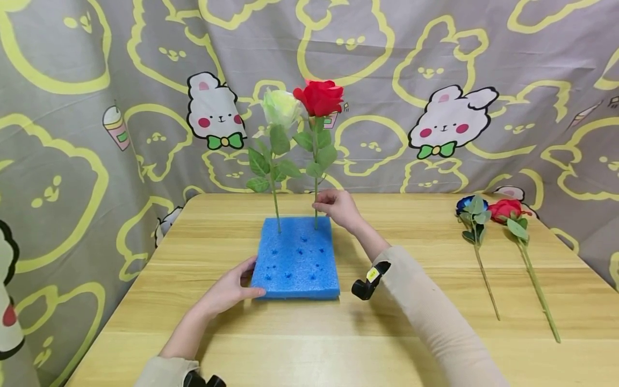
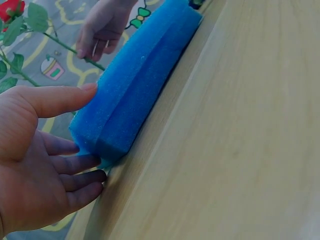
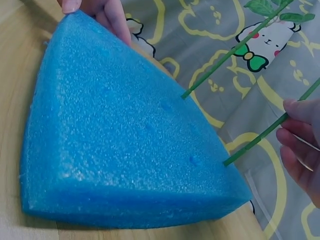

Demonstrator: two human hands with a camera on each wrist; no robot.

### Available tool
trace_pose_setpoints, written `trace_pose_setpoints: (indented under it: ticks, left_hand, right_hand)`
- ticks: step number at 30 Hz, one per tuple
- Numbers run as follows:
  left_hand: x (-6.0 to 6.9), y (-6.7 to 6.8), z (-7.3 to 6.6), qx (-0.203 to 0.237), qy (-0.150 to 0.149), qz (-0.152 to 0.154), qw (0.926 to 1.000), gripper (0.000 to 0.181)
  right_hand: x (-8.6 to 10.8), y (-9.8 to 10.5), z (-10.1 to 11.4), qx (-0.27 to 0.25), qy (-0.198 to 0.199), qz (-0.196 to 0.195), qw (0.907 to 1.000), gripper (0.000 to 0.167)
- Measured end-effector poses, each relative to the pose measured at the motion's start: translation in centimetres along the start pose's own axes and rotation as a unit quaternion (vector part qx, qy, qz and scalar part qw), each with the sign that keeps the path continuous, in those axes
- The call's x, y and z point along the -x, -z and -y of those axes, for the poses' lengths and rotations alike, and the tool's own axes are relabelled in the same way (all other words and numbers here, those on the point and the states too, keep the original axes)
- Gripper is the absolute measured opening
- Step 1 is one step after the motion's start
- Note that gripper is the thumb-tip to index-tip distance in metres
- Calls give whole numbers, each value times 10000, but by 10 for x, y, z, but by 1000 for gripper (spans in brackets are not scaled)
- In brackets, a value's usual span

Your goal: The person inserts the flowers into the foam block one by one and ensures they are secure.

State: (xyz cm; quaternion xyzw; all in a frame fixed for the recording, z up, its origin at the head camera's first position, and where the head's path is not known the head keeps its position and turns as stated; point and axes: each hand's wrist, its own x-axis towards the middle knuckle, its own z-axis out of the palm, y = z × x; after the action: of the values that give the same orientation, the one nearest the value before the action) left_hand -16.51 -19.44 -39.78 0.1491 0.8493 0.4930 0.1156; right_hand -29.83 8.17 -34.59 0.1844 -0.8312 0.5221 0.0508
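A blue foam block [image 1: 295, 263] with several small holes in its top lies on the table. Two artificial roses stand upright in its far part: a pale yellow-green rose [image 1: 280, 110] on the left and a red rose [image 1: 319, 98] on the right. Between thumb and fingers, my right hand [image 1: 338, 208] pinches the red rose's stem [image 3: 255, 141] low down, just above the foam. At the block's near left corner, my left hand [image 1: 232, 287] rests with fairly straight fingers [image 2: 75, 162] along the side. Its thumb touches the top edge.
On the right of the wooden table [image 1: 411, 333] lie a blue rose [image 1: 476, 215] and another red rose [image 1: 512, 215], their stems pointing toward me. A grey curtain [image 1: 377, 129] with cartoon prints hangs behind the table and along its sides.
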Motion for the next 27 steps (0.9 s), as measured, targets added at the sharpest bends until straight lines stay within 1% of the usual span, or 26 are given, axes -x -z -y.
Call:
trace_pose_setpoints:
  ticks: [5, 14, 18, 21, 27]
  left_hand:
    - [0, 0, 0, 34, 5, 15, 10000, 86]
    - [0, 1, 0, -26, -17, 29, 10000, 85]
    - [1, 1, 0, -30, -26, 23, 10000, 85]
    - [1, 1, 1, -36, -17, -1, 10000, 85]
    - [1, 1, 0, -61, -17, -5, 10000, 85]
  right_hand:
    - [1, -1, -3, 163, -42, -1, 9999, 11]
    - [1, -1, -5, 144, -2, 58, 9999, 10]
    - [2, -1, -6, 8, -43, 72, 10000, 11]
    - [1, -2, -8, -191, -90, 95, 9997, 12]
    - [1, -4, -12, -389, -48, 121, 9992, 13]
